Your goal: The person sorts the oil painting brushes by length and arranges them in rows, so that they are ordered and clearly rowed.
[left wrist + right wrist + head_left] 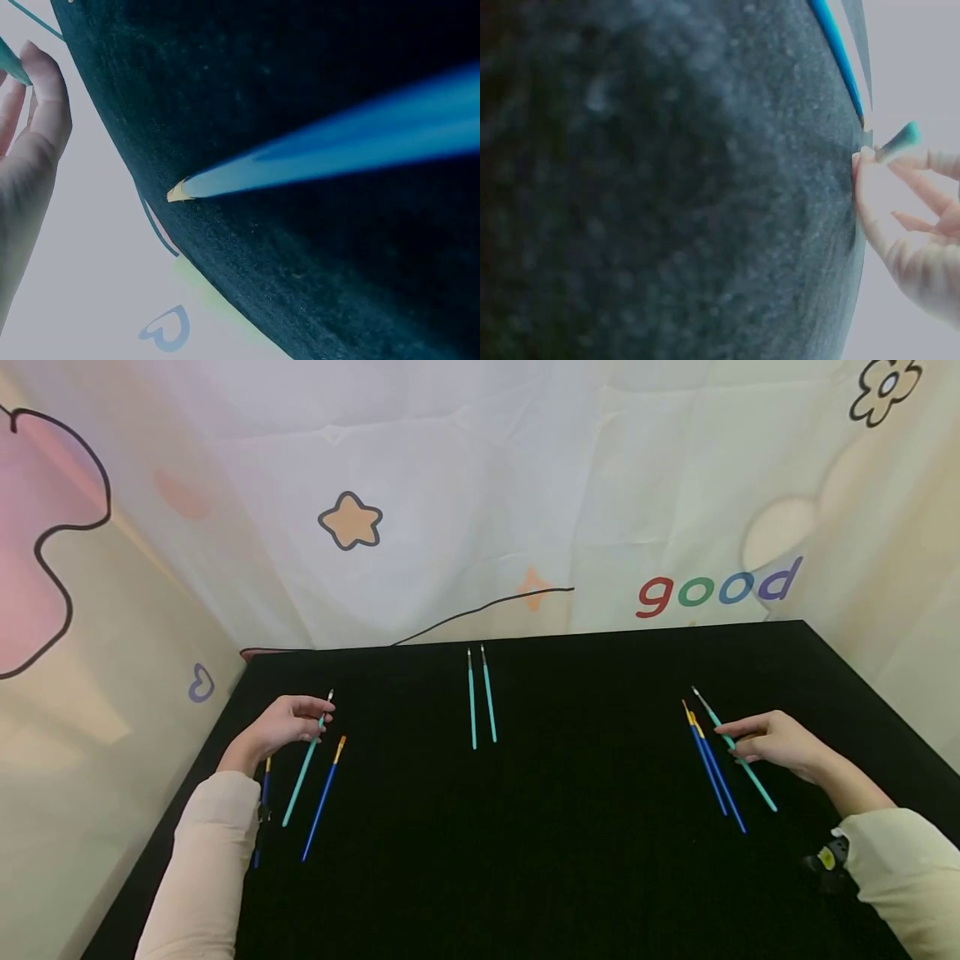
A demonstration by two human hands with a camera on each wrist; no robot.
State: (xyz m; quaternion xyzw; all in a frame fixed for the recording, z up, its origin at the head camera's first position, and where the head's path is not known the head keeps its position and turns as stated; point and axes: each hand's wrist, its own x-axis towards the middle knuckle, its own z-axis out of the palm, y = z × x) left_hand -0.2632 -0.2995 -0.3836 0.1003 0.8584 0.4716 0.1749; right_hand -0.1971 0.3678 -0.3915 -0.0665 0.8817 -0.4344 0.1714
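On the left, my left hand [288, 725] pinches a teal paintbrush [302, 777] near its bristle end, the handle slanting back toward me. One blue paintbrush [322, 806] lies just right of it; another blue paintbrush [266, 785] is partly hidden by the sleeve and looms large and blurred in the left wrist view. My right hand [780, 745] pinches another teal paintbrush [760, 787] around its upper handle, bristles pointing away. Two blue paintbrushes [707, 766] lie close together immediately left of that hand. The right wrist view shows thumb and fingers [866, 176] at the teal handle.
Two more teal paintbrushes [472, 710] lie side by side at the back middle of the black tabletop [480, 860]. A printed cloth backdrop [480, 510] rises behind the table and along both sides.
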